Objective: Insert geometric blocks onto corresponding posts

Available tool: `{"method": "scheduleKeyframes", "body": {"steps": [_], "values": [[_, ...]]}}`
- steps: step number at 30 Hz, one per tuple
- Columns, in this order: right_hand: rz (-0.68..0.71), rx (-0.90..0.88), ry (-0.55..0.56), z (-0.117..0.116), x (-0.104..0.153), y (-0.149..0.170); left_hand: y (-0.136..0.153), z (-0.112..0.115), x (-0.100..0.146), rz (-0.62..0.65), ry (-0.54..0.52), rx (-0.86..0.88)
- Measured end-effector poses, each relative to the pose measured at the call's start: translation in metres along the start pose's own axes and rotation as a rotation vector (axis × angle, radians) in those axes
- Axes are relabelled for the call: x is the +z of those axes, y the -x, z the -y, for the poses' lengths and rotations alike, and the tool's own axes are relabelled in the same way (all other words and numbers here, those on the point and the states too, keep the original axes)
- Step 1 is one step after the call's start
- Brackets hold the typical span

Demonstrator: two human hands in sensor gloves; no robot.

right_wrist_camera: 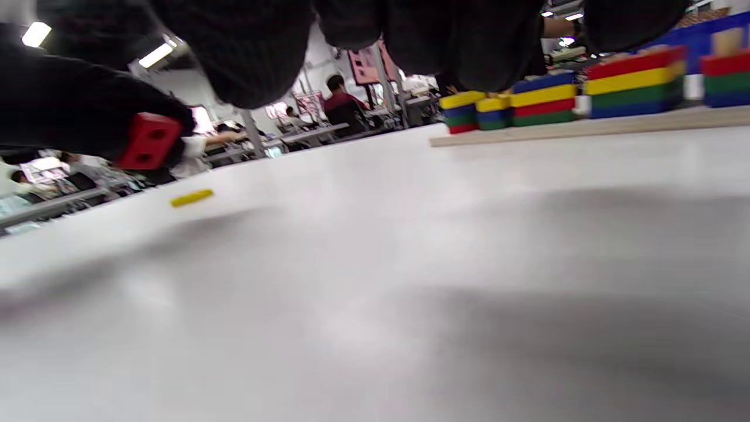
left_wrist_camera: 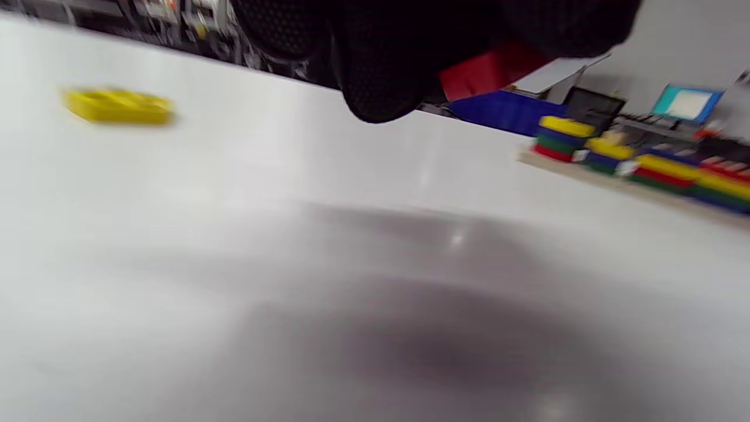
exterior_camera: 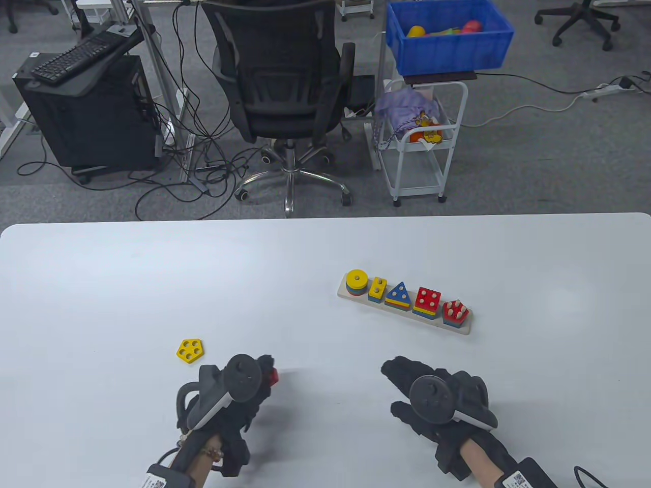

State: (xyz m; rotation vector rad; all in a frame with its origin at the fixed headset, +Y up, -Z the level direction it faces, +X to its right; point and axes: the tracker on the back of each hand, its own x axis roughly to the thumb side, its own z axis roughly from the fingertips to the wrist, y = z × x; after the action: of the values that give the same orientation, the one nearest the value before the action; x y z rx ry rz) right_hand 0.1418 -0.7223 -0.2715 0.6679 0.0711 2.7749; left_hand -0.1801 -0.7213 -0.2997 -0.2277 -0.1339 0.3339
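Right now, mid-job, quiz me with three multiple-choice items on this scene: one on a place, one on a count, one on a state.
1. Where does the yellow five-hole block lie?
A. On the board
B. On the table, left of the left hand
C. In the blue bin

2. How many stacks stand on the wooden board?
A. Three
B. Five
C. Seven

3. What is the left hand doing?
A. Holding a red block
B. Lying flat, holding nothing
C. Pressing on the board

Answers:
1. B: the table view shows it flat on the white table, just up and left of that hand.
2. B: round, rectangle, triangle, square and pentagon stacks stand in a row.
3. A: the red block sits in its curled fingers in the right wrist view, while the right hand holds nothing.
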Motion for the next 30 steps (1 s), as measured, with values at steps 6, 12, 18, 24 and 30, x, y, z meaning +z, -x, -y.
{"method": "scheduleKeyframes", "body": {"steps": [6, 12, 18, 24, 30], "values": [[0.161, -0.162, 0.122, 0.009, 0.005, -0.026, -0.058, 0.033, -0.014, 0.16, 0.347, 0.476], [0.197, -0.194, 0.26, 0.01, 0.01, -0.031, -0.086, 0.051, -0.022, 0.156, 0.524, 0.843], [0.126, -0.139, 0.428, 0.013, 0.015, -0.028, -0.092, 0.06, -0.024, 0.202, 0.569, 0.983], [0.159, -0.144, 0.432, 0.014, 0.012, -0.026, -0.092, 0.056, -0.022, 0.184, 0.539, 0.99], [0.222, -0.199, 0.493, 0.02, 0.01, -0.025, -0.091, 0.051, -0.02, 0.231, 0.588, 1.051]]}}
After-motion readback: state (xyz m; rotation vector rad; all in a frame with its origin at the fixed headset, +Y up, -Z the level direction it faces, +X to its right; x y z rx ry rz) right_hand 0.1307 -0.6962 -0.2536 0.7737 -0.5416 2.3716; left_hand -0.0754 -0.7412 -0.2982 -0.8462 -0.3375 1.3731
